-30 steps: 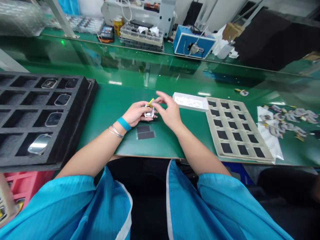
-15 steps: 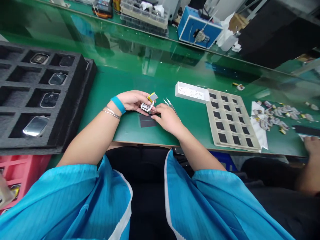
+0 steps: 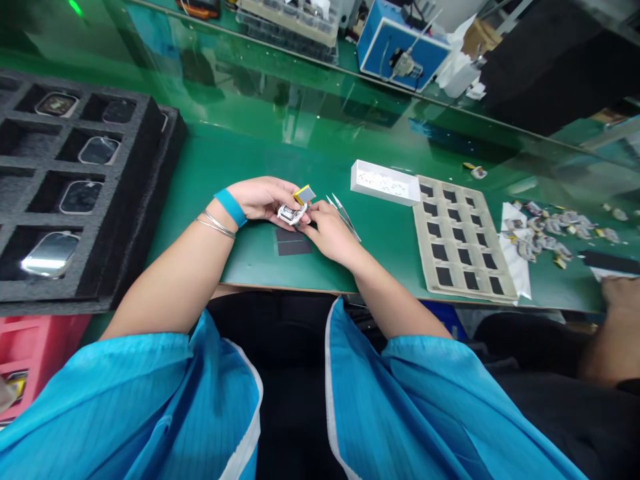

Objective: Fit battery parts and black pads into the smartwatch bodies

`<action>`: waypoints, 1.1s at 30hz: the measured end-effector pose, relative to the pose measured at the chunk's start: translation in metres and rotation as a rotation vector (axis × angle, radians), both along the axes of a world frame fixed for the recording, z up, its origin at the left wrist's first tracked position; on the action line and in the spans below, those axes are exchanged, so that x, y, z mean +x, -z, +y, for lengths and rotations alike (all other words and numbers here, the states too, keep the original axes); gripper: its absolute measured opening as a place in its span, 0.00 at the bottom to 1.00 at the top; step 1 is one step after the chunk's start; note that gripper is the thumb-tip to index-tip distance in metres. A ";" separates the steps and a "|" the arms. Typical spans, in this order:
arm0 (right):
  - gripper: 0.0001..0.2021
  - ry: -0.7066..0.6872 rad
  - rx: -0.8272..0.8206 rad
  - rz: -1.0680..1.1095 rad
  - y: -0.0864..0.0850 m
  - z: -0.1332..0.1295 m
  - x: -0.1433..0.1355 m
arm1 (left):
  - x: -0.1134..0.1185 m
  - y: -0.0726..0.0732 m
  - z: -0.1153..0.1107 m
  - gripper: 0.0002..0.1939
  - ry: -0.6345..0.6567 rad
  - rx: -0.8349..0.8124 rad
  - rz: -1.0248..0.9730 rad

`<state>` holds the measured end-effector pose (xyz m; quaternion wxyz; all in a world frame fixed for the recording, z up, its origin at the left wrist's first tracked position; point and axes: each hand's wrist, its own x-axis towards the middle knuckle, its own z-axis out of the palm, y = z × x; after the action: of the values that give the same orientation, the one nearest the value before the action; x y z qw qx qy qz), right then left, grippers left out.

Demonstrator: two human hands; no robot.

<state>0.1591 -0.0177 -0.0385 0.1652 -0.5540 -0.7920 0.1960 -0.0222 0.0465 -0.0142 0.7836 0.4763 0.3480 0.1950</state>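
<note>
My left hand [image 3: 267, 199] is closed on a small white watch case [image 3: 292, 214], with its open inside showing. A yellow-edged battery [image 3: 305, 194] stands up from the case beside my left thumb. From the right, my right hand [image 3: 330, 232] has its fingers pressed together at the case's edge; its fingertips are partly hidden, and whatever they grip is too small to make out. Under the case, black sheets [image 3: 293, 244] lie on the green mat. Metal tweezers [image 3: 345, 215] rest just beyond my right hand.
A white box [image 3: 385, 183] of tiny parts adjoins a beige tray [image 3: 424, 260] with black pieces. Small assemblies [image 3: 545, 230] are heaped farther right, near another person's hand [image 3: 620, 293]. Black foam trays [image 3: 117, 247] holding watches stand at left. Behind is a blue box [image 3: 373, 47].
The view has shifted slightly, and the foam trays sit farther left. Both hands remain at the watch case, which appears tilted a little differently.
</note>
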 end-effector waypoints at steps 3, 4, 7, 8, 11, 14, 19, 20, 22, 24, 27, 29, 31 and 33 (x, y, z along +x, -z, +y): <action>0.04 -0.056 0.073 -0.008 0.006 -0.004 0.003 | 0.001 -0.002 -0.001 0.10 0.016 -0.018 0.041; 0.03 -0.084 0.101 0.007 0.008 -0.008 0.006 | 0.002 -0.003 -0.001 0.09 0.018 -0.032 0.067; 0.03 -0.163 0.242 0.093 0.006 -0.022 0.017 | 0.003 -0.008 -0.004 0.08 -0.010 -0.060 0.131; 0.04 -0.173 0.313 0.127 0.002 -0.027 0.022 | 0.003 -0.009 -0.005 0.08 -0.018 -0.066 0.141; 0.03 -0.130 0.540 0.248 -0.017 -0.034 0.034 | 0.004 -0.013 -0.007 0.09 -0.029 -0.079 0.155; 0.04 -0.080 0.616 0.419 -0.038 -0.021 0.037 | 0.007 -0.013 -0.008 0.09 -0.130 -0.056 0.130; 0.08 -0.105 0.319 0.678 -0.036 0.026 0.025 | 0.016 -0.009 -0.009 0.07 -0.409 0.004 0.049; 0.08 -0.097 0.261 0.711 -0.030 0.032 0.022 | 0.017 -0.008 -0.010 0.07 -0.438 0.004 0.052; 0.08 -0.076 0.181 0.751 -0.018 0.039 0.017 | 0.020 -0.007 -0.011 0.06 -0.468 0.003 0.066; 0.09 -0.064 0.147 0.769 -0.008 0.039 0.014 | 0.023 -0.007 -0.012 0.06 -0.467 0.010 0.072; 0.08 -0.055 0.143 0.772 -0.004 0.034 0.014 | 0.025 -0.008 -0.014 0.06 -0.444 0.024 0.077; 0.08 -0.057 0.157 0.741 -0.005 0.032 0.014 | 0.025 -0.008 -0.015 0.06 -0.428 0.029 0.087; 0.07 -0.071 0.171 0.689 -0.008 0.031 0.014 | 0.026 -0.008 -0.015 0.06 -0.414 0.039 0.099; 0.07 -0.085 0.183 0.637 -0.009 0.030 0.014 | 0.026 -0.007 -0.015 0.07 -0.404 0.051 0.114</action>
<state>0.1735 0.0127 -0.0290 0.4454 -0.4141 -0.7374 0.2941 0.0040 0.0311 -0.0074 0.6953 0.4268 0.4752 0.3294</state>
